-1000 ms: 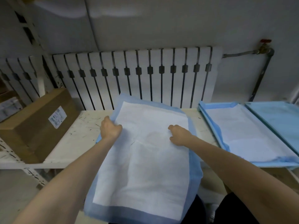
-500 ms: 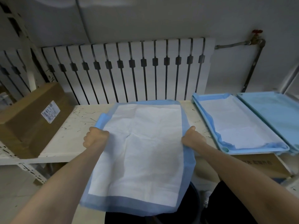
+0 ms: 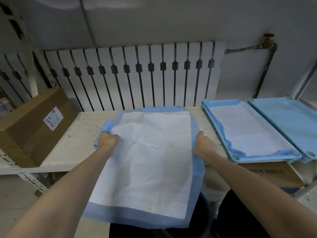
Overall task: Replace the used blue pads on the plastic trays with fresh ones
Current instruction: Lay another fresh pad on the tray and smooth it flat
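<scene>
A large pad (image 3: 151, 162), white in the middle with a blue border, is spread between my hands; its far end lies on the white shelf and its near end hangs over the shelf's front edge. My left hand (image 3: 107, 140) grips its left edge, where the border is bunched. My right hand (image 3: 204, 145) grips its right edge. To the right, a light blue plastic tray (image 3: 267, 158) holds a crumpled blue-edged pad (image 3: 248, 133). A second blue tray (image 3: 289, 121) beside it has a bare blue surface.
The scratched white shelf (image 3: 80, 134) carries a brown cardboard box (image 3: 32, 126) at the left. A white radiator (image 3: 137, 74) and a pipe with a red valve (image 3: 267, 38) line the wall behind. Another cardboard box (image 3: 274, 174) sits under the trays. A dark bin (image 3: 204, 219) stands below the pad.
The pad has come down from a raised, tilted hold to lie flatter with its far end on the shelf. Both hands have slid outward to its side edges and nearer to me.
</scene>
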Demonstrator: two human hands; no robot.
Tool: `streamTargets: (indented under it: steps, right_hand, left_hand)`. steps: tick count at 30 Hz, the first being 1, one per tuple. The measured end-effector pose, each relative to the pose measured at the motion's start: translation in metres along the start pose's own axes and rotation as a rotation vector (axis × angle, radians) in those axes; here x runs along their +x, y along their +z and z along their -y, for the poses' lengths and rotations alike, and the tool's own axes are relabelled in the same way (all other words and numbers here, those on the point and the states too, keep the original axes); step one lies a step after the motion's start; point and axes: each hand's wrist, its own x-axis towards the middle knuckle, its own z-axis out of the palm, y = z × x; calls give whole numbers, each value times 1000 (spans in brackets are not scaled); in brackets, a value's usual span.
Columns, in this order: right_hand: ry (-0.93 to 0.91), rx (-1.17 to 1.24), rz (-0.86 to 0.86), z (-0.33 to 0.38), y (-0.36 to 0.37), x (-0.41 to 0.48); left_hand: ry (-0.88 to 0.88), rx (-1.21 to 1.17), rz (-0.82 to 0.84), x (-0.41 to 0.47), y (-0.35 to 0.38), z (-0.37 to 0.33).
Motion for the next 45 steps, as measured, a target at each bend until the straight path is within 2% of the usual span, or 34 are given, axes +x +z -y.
streamTargets:
  steps: [2,5,8,12,15,19,27,33,36,38,40,45]
  right_hand:
    - [-75,171,4,-1,2,3]
    - [-151,400,-22,-1,3,6]
    - [-66,656,-94,-1,-2,7]
    - [105,928,-194,-8,-15,6]
    - [142,1029,-173,-17,-25,7]
    - [71,964,-147,-31,-34,6]
    - [228,865,-195,-67,-45,9]
    - [232,720,-180,-78,-56,4]
    - [207,515,-133,-79,-59,0]
    - [152,357,-136,-67,-66,-6]
    - [33,309,-151,-48,-70,-8]
    - [-403,494,-96,18,-85,-27]
  left_hand:
    - [-22,-101,14,-2,1,-6]
    - [-171,-279,106,-7,-3,-14]
    - [-242,-370,162,-9,-7,-18]
    - [-203,-450,79,-12,-12,-30]
    - [-165,-486,3,-17,-17,-44]
    - [-106,-459,-44,-15,-24,-58]
    - [55,-380,-253,-22,-28,-80]
    - [242,-189,-224,-31,-29,-96]
    - [348,1,-199,-36,-28,-101]
    - [447,95,-175,-43,-26,-107]
    - [529,151,-139,-53,-21,-115]
    - [734,200,-55,-80,-3,-140]
